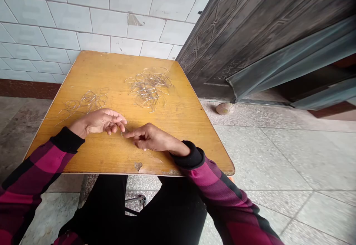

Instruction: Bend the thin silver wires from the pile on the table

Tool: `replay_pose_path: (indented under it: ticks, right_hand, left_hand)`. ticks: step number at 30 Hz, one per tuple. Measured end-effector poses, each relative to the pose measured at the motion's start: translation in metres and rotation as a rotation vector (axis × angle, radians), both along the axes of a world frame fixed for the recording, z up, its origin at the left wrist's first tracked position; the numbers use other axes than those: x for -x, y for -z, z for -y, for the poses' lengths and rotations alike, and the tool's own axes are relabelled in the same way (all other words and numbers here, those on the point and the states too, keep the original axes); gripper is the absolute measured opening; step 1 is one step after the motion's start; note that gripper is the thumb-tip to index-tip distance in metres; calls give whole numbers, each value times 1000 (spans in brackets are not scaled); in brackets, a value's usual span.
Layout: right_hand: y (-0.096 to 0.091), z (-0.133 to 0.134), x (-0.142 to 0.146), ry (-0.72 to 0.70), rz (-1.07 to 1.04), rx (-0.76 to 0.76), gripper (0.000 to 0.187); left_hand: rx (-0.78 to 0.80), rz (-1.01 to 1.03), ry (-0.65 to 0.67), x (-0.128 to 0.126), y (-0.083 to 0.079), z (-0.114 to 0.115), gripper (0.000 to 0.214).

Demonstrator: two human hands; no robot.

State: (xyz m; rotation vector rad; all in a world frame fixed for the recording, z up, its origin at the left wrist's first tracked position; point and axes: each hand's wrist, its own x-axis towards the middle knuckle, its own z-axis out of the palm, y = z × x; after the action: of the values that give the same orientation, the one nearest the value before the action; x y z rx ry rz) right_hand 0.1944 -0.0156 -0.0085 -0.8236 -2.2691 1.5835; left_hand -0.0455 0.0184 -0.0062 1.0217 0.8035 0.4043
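Over the desk [183, 122], the left hand [103, 121] pinches a wire [121, 134] that the right hand [152, 137] meets with its index finger, gripping or not I cannot tell, nearer than the looped wires [89, 100] and tangled heap [150, 88].

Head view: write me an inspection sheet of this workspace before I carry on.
Surface: wooden table, chipped near its closest edge.
Things in work: dense wire pile toward the far side; looser, loopy wire bunch on the left.
Clutter: rounded, stone-like object on the floor.
Hands: left hand and right hand nearly meet, a thin wire between them; grip unclear.
Cables: nothing seen.
Surroundings: tiled wall, dark door, hanging grey cloth.
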Motion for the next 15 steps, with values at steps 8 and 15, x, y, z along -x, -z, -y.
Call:
replay_pose_path:
  ticks: [8, 15]
  right_hand:
    - [5, -1, 1, 103, 38, -8, 38]
    - [1, -1, 2, 11, 48, -138, 35]
  left_hand:
    - [-502, -266, -180, -6, 8, 1, 15]
    - [-365, -182, -97, -9, 19, 3, 25]
